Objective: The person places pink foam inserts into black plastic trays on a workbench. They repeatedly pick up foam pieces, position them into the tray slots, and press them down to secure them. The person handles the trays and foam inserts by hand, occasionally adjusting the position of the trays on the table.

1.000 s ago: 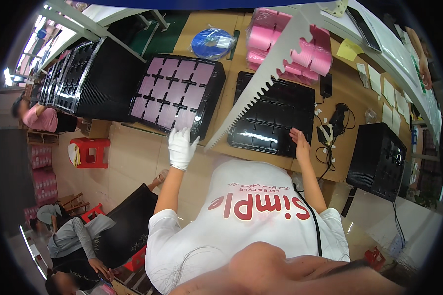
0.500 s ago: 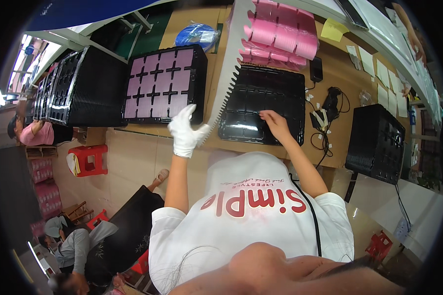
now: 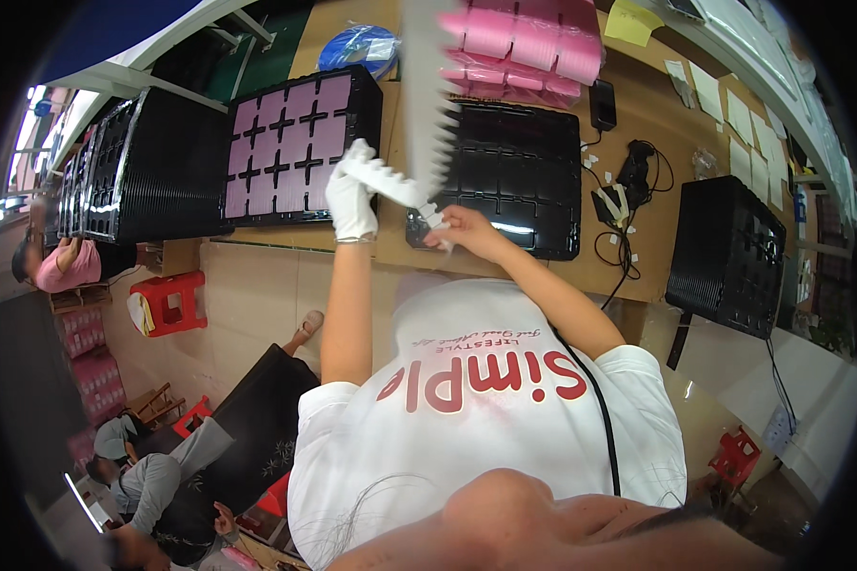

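Note:
A long white strip with a toothed edge [image 3: 426, 105] comes down from the top of the view, its upper part blurred. My left hand [image 3: 354, 197], in a white glove, is closed on a bent length of it beside the tray of pink pieces [image 3: 300, 143]. My bare right hand [image 3: 468, 233] pinches a small white toothed part of the strip, above the near left corner of a black moulded tray [image 3: 519, 171]. That tray lies on the brown table, its surface divided into square cells. Whether the two held lengths are joined cannot be made out.
Black tray stacks [image 3: 167, 167] stand at left, another stack [image 3: 728, 257] at right. Wrapped pink pieces [image 3: 524, 43] and a blue roll [image 3: 357, 49] lie at the back. A black adapter [image 3: 602, 105] and cables sit right. A red stool [image 3: 169, 303] and seated people are at left.
My right hand has moved left from over the tray and now pinches the white strip. My left hand has risen slightly, and the strip is now bent between the hands.

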The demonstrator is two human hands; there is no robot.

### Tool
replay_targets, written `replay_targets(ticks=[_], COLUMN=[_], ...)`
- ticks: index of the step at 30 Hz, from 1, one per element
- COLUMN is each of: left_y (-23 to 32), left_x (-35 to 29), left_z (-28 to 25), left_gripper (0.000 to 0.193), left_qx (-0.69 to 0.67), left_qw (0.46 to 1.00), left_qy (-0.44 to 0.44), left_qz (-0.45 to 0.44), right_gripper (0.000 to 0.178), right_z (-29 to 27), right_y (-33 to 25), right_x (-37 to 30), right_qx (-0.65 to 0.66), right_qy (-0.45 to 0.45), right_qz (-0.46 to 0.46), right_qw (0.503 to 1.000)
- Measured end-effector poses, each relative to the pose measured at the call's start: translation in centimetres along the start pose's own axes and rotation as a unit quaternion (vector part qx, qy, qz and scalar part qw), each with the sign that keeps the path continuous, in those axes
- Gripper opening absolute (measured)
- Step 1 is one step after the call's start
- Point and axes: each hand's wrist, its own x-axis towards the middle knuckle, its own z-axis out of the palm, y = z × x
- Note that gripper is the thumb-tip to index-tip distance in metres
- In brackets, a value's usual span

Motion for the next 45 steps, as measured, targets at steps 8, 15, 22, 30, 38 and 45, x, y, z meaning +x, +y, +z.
replay_targets(ticks=[8, 15, 22, 30, 38, 45], left_y=[-7.1, -8.8, -8.8, -8.8, -9.9, -10.2], left_x=[-5.0, -5.3, -5.6, -3.4, -1.6, -1.5], left_z=[-3.0, -1.9, -0.3, -3.3, -5.2, -6.2], left_gripper=[0.035, 0.044, 0.031, 0.033, 0.022, 0.025], left_qx=[0.325, 0.079, 0.247, 0.275, 0.331, 0.34], left_qw=[0.878, 0.922, 0.932, 0.928, 0.913, 0.913], left_qy=[-0.12, 0.022, 0.083, 0.048, 0.177, 0.165], left_qz=[-0.33, -0.378, -0.251, -0.245, -0.163, -0.157], right_gripper=[0.014, 0.014, 0.011, 0.01, 0.008, 0.015], right_z=[-1.7, -3.1, -3.5, -3.2, -10.4, -13.2], right_y=[-0.8, 1.0, 2.4, 1.2, -1.3, -2.0], right_x=[-1.7, -2.4, -1.4, -0.2, 12.9, 21.1], right_qx=[0.03, 0.038, -0.127, -0.303, -0.306, -0.527], right_qy=[0.103, 0.156, 0.205, 0.228, 0.241, 0.296], right_qz=[0.076, 0.064, -0.034, -0.148, -0.195, -0.086], right_qw=[0.991, 0.985, 0.97, 0.914, 0.9, 0.792])
